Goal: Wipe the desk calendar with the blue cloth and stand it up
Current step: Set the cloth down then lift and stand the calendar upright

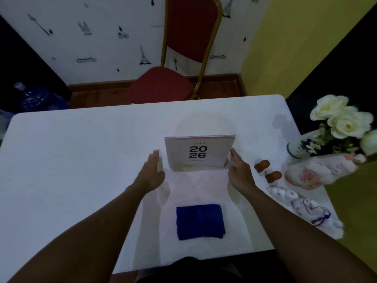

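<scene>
Nearest the person, a folded square of deep blue cloth [200, 221] lies flat on the white rectangular table [61, 160], behind both hands and roughly midway between the two forearms, touched by neither.

Further out, the left hand [152, 170] is held flat and open, fingers together and pointing away, palm turned inward. It grips nothing; a narrow strip of bare table shows between its fingers and the calendar's left edge. The right hand [239, 170] mirrors it, open with fingers extended. Its fingertips reach the calendar's lower right corner, and whether they touch it cannot be told; it grasps nothing.

Between the two hands, just ahead of the fingertips, the pale grey-beige card desk calendar [199, 152] stands upright on the table, leaning back slightly. Its front cover faces the person and carries bold black numerals "20" over "26", with a line of smaller script beneath. Wire binding loops and a pinkish strip run along its top edge.

To the right of the right hand lie two small reddish-brown oval objects [267, 170], and beyond them a cluster of white ornaments and a vase of cream artificial roses [342, 119].

Past the table's far edge stands a red upholstered chair with a gold metal frame [175, 78].
</scene>
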The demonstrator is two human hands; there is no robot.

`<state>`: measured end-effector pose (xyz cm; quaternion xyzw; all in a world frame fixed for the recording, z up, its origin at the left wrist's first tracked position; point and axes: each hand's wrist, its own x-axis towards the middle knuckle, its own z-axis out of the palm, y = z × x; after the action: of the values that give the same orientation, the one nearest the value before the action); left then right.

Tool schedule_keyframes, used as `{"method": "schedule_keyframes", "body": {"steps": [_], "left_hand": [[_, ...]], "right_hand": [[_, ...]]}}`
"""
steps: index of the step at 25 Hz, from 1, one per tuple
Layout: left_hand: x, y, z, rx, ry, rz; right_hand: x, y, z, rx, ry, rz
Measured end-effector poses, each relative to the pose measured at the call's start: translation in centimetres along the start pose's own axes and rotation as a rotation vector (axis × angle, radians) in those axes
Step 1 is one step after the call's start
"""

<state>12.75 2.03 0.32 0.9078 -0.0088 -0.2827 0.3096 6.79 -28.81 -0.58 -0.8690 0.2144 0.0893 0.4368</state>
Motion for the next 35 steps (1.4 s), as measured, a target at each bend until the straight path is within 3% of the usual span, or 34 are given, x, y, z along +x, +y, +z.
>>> {"method": "schedule_keyframes", "body": {"steps": [6,13,21,28,35], "left_hand": [[-1.6,3.7,-0.7,-0.308,0.110,0.094],[-1.6,5.5,0.3,-0.497,0.143,0.098],[1.4,11.7,0.4,-0.470,0.125,0.136],[4.3,20.3,3.4,-0.432,-0.012,0.198],[5.9,22.6,7.1,-0.387,-0.075,0.199]], "right_hand": [[-1.0,-3.5,0.6,0.266,0.156,-0.019],[-2.0,-5.2,0.9,0.346,0.137,-0.029],[-1.3,-4.8,-3.2,0.415,0.280,0.036],[1.1,-1.4,-9.3,0.478,0.451,0.116],[1.3,1.8,-10.8,0.479,0.489,0.178]]}}
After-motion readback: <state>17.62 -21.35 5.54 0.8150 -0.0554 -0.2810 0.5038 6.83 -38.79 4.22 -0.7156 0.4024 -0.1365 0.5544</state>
